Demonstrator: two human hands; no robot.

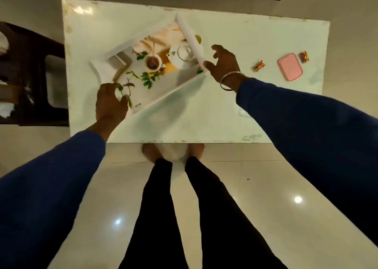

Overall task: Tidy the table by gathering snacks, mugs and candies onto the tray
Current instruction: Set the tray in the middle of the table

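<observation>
A white rectangular tray, printed with a teapot, a cup and leaves, sits turned diagonally on the left half of the white table. My left hand grips the tray's near left corner. At the tray's right corner, my right hand holds on with its thumb on the rim and its fingers curled. Two wrapped candies lie to the right, one close to my right hand and one further off. A small yellow-green item shows just past the tray's far rim, mostly hidden.
A pink lidded box lies between the two candies. A dark chair stands against the table's left end. My legs and feet are at the table's near edge, on a glossy tiled floor.
</observation>
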